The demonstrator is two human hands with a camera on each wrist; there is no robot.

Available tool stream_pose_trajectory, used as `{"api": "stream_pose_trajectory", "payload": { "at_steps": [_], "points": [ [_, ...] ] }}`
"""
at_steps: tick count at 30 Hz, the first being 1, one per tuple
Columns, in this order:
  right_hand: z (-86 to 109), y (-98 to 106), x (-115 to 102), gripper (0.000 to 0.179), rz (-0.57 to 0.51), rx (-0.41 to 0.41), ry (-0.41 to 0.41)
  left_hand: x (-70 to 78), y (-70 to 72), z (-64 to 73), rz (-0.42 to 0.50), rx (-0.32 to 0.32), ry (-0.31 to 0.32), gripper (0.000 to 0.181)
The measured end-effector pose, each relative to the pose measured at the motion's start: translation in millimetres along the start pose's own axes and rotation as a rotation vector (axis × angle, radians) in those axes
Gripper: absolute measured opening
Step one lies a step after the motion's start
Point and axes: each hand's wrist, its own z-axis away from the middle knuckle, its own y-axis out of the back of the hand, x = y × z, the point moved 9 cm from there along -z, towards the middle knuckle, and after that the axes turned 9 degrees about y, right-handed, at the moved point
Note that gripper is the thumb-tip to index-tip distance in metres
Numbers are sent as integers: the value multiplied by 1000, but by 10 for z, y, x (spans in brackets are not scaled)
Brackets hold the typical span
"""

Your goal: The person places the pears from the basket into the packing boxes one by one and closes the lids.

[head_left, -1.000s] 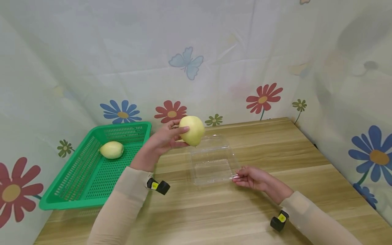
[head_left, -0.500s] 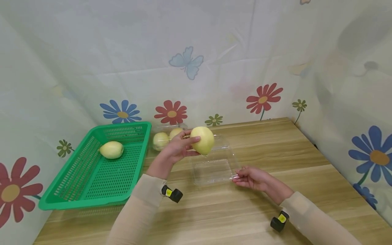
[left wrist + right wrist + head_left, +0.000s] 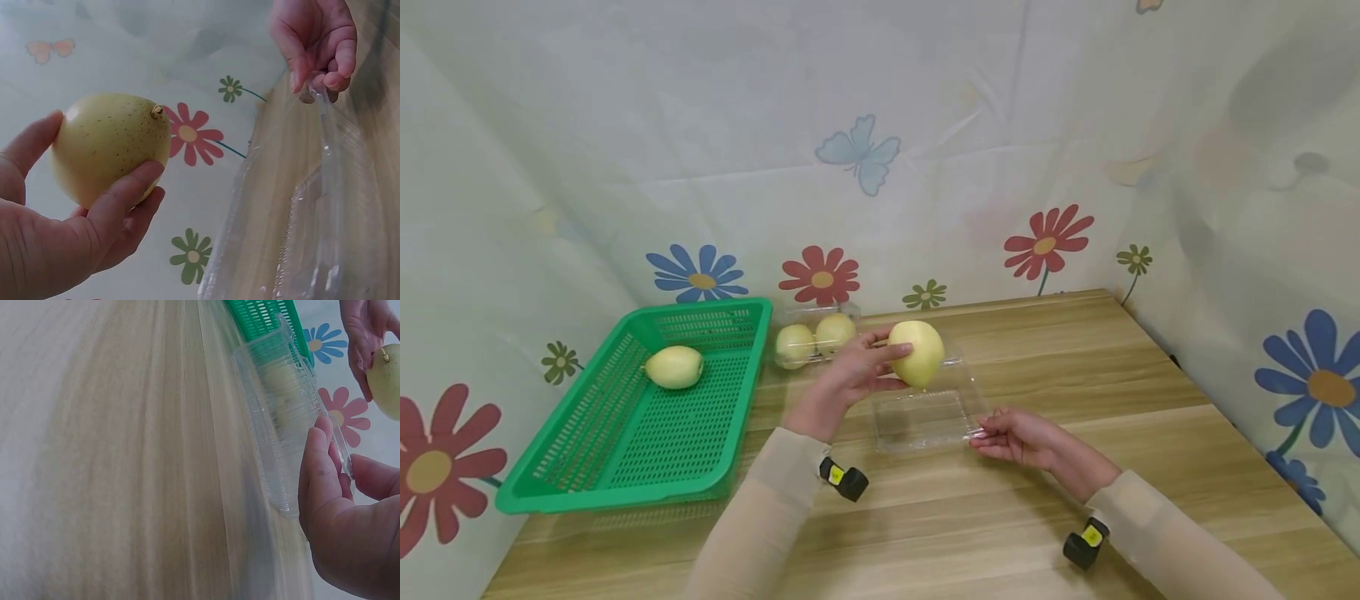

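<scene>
My left hand (image 3: 859, 372) grips a pale yellow pear (image 3: 917, 355) and holds it in the air above the back part of a clear plastic clamshell box (image 3: 917, 421). In the left wrist view the pear (image 3: 109, 147) sits between thumb and fingers, its speckled stem end turned to the upper right. The box lies opened out on the table, and nothing shows inside it. At its right edge my right hand (image 3: 1018, 437) pinches the rim between thumb and fingers, as the right wrist view also shows with the clear box (image 3: 265, 412) beside the hand (image 3: 350, 519).
A green plastic basket (image 3: 718, 475) stands at the left with one pear (image 3: 674, 367) in it. Behind my left hand, another clear box (image 3: 812, 312) against the back wall holds two pears (image 3: 795, 346). A wood-grain table (image 3: 1075, 358) carries everything.
My left hand has carried the pear right and slightly down, over the open box. The closed box with pears behind it has come into sight. My right hand has stayed on the rim.
</scene>
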Motion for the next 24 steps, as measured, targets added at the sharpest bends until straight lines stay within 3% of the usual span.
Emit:
{"api": "stream_pose_trajectory", "payload": {
  "at_steps": [12,19,24],
  "points": [
    [10,-12,-27,11,5,-4,-2,-251,-122,-209,59,34,33,57],
    [3,-13,-16,16,11,-7,-6,-433,-189,-325,23,39,36,53],
    [5,-10,-14,17,14,-1,-11,-473,-220,-343,21,54,24,54]
  ]
}}
